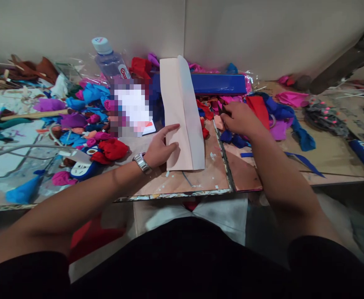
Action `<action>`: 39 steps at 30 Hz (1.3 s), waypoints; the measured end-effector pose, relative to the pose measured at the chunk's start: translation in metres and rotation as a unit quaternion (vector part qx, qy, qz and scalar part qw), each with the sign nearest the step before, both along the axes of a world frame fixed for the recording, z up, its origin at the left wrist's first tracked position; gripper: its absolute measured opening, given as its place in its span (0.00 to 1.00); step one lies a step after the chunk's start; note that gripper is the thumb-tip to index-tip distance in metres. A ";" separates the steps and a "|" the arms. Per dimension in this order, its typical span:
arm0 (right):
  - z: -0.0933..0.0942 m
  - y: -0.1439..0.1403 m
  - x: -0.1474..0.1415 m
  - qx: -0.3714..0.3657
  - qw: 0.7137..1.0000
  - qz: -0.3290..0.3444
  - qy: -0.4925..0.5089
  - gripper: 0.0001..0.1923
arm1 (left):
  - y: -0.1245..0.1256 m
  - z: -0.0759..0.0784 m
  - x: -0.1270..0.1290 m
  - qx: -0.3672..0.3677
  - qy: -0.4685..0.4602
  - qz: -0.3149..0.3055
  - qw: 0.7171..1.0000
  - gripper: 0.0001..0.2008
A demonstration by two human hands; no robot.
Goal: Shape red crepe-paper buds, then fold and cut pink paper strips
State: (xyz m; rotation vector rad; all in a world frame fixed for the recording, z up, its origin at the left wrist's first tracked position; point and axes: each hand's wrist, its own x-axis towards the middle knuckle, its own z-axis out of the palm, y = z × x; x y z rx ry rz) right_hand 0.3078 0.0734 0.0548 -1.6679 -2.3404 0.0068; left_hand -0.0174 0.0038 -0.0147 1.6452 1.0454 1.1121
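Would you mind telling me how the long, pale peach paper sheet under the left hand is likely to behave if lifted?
The long, pale peach paper sheet is probably light, as its edges look thin. It would likely flex, since its upper right corner looks curled, though what seems a lengthwise fold may stiffen it somewhat.

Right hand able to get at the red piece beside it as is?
Likely yes: the red piece lies right next to the right hand, with nothing visible blocking the way.
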 end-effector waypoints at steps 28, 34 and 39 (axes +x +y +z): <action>-0.034 -0.022 -0.058 -0.145 0.916 0.029 0.373 0.22 | -0.001 0.003 -0.001 0.041 0.018 -0.026 0.999 0.35; -0.024 -0.026 -0.058 -0.278 0.815 -0.049 0.507 0.14 | 0.001 -0.002 -0.001 0.027 0.035 0.002 0.999 0.32; -0.021 -0.023 -0.057 -0.271 0.800 -0.075 0.529 0.07 | 0.002 -0.007 0.000 -0.001 0.003 0.011 1.000 0.27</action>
